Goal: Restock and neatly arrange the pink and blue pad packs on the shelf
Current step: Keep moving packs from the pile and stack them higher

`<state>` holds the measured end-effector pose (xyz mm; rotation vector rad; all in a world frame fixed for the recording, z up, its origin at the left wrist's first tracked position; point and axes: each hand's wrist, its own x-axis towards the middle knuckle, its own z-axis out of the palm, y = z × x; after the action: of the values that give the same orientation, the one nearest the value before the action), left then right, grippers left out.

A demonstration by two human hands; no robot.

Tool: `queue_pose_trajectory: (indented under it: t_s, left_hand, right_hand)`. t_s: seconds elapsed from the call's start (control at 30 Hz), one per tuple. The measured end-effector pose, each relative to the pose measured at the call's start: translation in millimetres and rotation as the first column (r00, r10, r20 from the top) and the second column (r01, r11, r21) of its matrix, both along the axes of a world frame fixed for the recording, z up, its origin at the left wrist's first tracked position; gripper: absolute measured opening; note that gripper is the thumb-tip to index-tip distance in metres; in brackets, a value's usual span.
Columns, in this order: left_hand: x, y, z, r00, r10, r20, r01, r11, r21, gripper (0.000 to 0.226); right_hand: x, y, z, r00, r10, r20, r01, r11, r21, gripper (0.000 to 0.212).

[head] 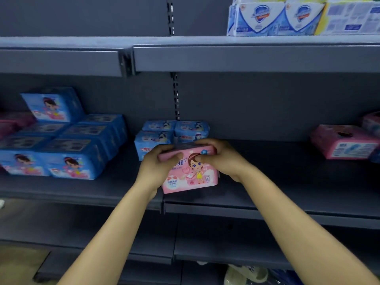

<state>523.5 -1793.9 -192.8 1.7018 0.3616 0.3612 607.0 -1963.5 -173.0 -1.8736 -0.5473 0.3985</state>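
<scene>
At the shelf (277, 182), left hand (158, 165) and right hand (224, 159) grip a pink pack (191, 173) — blue packs (164, 132) half-hidden behind.

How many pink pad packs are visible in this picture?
3: the held pack, gripped by the left hand and right hand, centre; flat pack at right; cropped pack at the right edge. Dark pinkish shapes far left may be more.

Left forearm (115, 227) and right forearm (292, 219), rising from the lower edge, are bare, as are left hand (156, 167) and right hand (224, 159). Bottom centre-right: a pale shoe (244, 274).
</scene>
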Motion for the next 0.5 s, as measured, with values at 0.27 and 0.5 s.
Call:
queue_pose_trajectory:
  t_s: [0.27,0.5]
  left_hand:
    - [-75,80,-2,0.997,0.075,0.014,-0.075,0.997,-0.035,0.02]
    - [-118,143,-6,0.979,0.201,-0.014,-0.202,0.978,-0.048,0.034]
  right_hand:
    - [-56,88,-3,0.993,0.112,-0.023,-0.112,0.994,0.02,0.04]
    - [-89,159,-6,0.981,0.194,-0.015,-0.194,0.981,-0.004,0.036]
